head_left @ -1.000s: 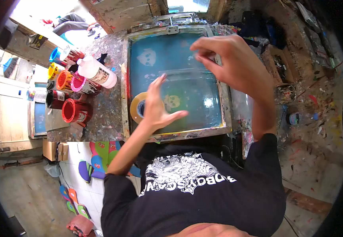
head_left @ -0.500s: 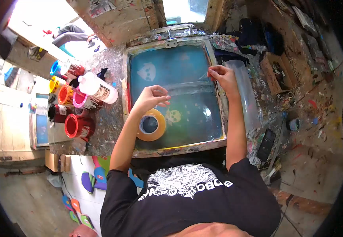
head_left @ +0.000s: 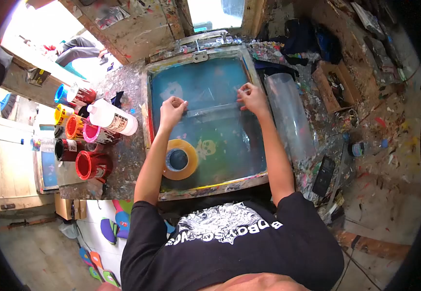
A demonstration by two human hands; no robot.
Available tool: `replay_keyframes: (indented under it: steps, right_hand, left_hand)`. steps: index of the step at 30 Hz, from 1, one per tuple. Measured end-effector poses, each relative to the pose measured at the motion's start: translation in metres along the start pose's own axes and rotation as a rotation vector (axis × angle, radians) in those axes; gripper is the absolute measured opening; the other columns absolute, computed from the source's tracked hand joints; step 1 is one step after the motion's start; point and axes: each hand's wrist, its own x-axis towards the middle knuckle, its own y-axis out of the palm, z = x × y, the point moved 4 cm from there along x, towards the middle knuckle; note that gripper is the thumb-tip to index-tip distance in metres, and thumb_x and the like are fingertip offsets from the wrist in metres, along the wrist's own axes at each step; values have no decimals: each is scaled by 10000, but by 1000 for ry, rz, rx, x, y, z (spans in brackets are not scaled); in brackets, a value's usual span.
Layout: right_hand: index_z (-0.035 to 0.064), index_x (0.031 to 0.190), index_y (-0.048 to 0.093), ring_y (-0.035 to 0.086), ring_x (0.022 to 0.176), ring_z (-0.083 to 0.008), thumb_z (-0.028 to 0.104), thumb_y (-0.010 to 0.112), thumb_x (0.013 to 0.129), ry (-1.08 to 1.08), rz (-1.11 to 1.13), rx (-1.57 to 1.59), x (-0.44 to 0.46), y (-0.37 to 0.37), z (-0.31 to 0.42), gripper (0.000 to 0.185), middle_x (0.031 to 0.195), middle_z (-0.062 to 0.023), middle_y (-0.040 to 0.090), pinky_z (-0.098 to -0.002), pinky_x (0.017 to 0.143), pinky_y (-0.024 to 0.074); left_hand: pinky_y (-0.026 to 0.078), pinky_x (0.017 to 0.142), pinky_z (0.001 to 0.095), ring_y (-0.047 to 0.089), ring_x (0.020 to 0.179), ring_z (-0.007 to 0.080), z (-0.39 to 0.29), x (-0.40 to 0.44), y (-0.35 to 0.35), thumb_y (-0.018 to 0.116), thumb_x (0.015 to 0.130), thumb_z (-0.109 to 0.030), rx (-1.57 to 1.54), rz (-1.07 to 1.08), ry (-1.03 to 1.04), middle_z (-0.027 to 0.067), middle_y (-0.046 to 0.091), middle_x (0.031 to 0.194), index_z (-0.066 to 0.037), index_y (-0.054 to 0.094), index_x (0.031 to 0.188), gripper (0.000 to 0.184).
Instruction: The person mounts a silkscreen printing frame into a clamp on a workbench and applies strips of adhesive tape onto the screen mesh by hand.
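Note:
A wood-framed printing screen (head_left: 208,80) with blue-green mesh lies in front of me, pale skull shapes showing on it. Across its middle runs a strip of clear tape (head_left: 213,111). My left hand (head_left: 173,110) is closed in a pinch at the strip's left end. At the other end, over the right part of the mesh, my right hand (head_left: 253,99) pinches too; its fingertips partly hide the tape. A wide roll of clear tape (head_left: 190,167) lies flat on the screen's lower left, beside my left forearm.
Several paint tubs, among them a red one (head_left: 89,166), stand left of the screen with a white bottle (head_left: 115,119). Right of it lie a clear rolled sheet (head_left: 288,114), a phone (head_left: 324,174) and a cardboard box (head_left: 336,87). Another person's legs (head_left: 77,48) show at upper left.
My hands have come closer to the mesh. The left has moved up and its fingers have closed; the right has moved left and slightly down. The view has shifted a little.

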Motion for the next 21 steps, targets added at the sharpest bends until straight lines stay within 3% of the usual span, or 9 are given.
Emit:
replay_keyframes:
  steps: [3, 4, 7, 10, 17, 21]
  right_hand:
    - [8, 1009, 630, 751, 705, -195, 165, 650, 968, -25, -32, -145, -12, 0, 7, 163, 796, -124, 720, -346, 455, 573]
    - [15, 1009, 629, 746, 665, -202, 158, 644, 969, -27, -43, -123, -16, 0, 7, 149, 793, -135, 720, -355, 451, 570]
    - [14, 1006, 623, 740, 645, -204, 158, 646, 968, -35, -89, -195, -25, -3, 9, 151, 790, -134, 717, -354, 441, 562]
    - [13, 1002, 622, 732, 622, -206, 157, 644, 967, -10, -117, -168, -28, -4, 11, 150, 792, -140, 720, -356, 434, 555]
    - [6, 973, 627, 712, 562, -222, 152, 662, 953, -42, -188, -238, -32, -10, 2, 152, 791, -156, 716, -347, 453, 552]
    - [7, 938, 638, 719, 708, -332, 156, 672, 937, -81, -192, -402, -29, -13, -7, 152, 833, -183, 722, -437, 641, 556]
  left_hand:
    - [550, 792, 283, 728, 876, 143, -5, -8, 12, 698, 947, -132, -182, 138, 148, 104, 773, 926, 7, 642, 947, 149]
    - [538, 814, 286, 718, 933, 152, -8, -11, 17, 634, 994, -110, -253, 237, 179, 120, 768, 1002, -6, 562, 990, 127]
    - [525, 835, 289, 694, 958, 148, -10, -19, 23, 574, 1042, -114, -345, 395, 120, 132, 747, 1077, -51, 499, 1010, 103]
    - [523, 830, 302, 698, 955, 160, -15, -25, 26, 560, 1050, -134, -224, 425, 180, 134, 743, 1097, -67, 472, 1008, 118]
    - [533, 806, 309, 715, 949, 162, -30, -45, 23, 564, 1024, -121, -27, 322, 150, 147, 764, 1039, -27, 513, 998, 110]
    - [541, 776, 297, 733, 925, 165, -26, -46, 21, 560, 1004, -103, -11, 203, 86, 144, 777, 984, -3, 555, 974, 105]
